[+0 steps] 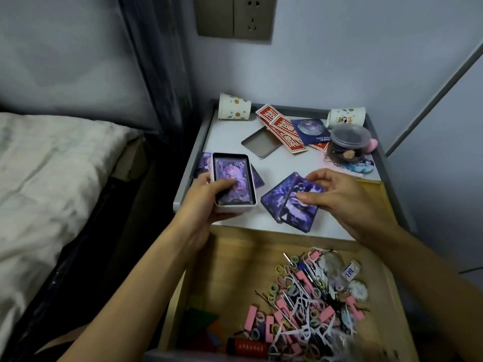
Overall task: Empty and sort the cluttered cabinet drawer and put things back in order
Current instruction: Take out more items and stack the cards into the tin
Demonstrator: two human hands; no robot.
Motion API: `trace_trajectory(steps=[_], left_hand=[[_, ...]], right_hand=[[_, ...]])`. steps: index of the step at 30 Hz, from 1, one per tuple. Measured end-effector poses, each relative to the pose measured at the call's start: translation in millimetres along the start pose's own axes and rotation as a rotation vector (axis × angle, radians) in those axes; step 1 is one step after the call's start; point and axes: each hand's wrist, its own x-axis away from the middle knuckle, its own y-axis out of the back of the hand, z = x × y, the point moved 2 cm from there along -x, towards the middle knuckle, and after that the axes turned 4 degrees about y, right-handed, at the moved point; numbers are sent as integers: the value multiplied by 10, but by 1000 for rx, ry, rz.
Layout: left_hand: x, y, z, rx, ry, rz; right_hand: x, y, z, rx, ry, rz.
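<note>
Drawer [235, 257] of the bedside cabinet stands pulled open below the cabinet top [232, 137]. Its pale wooden floor is bare toward the back and heaped at front right with hair ties [277, 288], pink clips [252, 316] and white floss picks [300, 305]. The left hand [206, 197] grips a white tin [235, 209], thumb pressing its purple card stack [230, 168]. The right hand [347, 199] pinches fanned purple cards [285, 207] on the cabinet top.

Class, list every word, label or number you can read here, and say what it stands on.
"ONKAI" and "STAR RAIL": on the blue card, upside down, partly hidden.
Red tickets: white characters, too blurred to read.
White packet in the drawer: blue marks, unreadable.
Red tube in the drawer: tiny white print, unreadable.
</note>
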Motion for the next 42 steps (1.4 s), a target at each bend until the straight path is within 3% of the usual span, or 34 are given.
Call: trace_trajectory(steps=[5,16,26,32,42], left_hand=[[-42,-317,225,-76,62,173],[62,-638,538,-132,160,414],[87,-651,608,-91,175,391],[68,-630,602,-78,160,360],[83,-634,634,-48,180,390]], right_hand=[[7,128,-3,-167,-19,69],[-28,217,-48,119,5,42],[-42,127,-149,236,-26,-55],[75,46,-24,700,252,-201],[110,-87,-65,704,236,-124]])
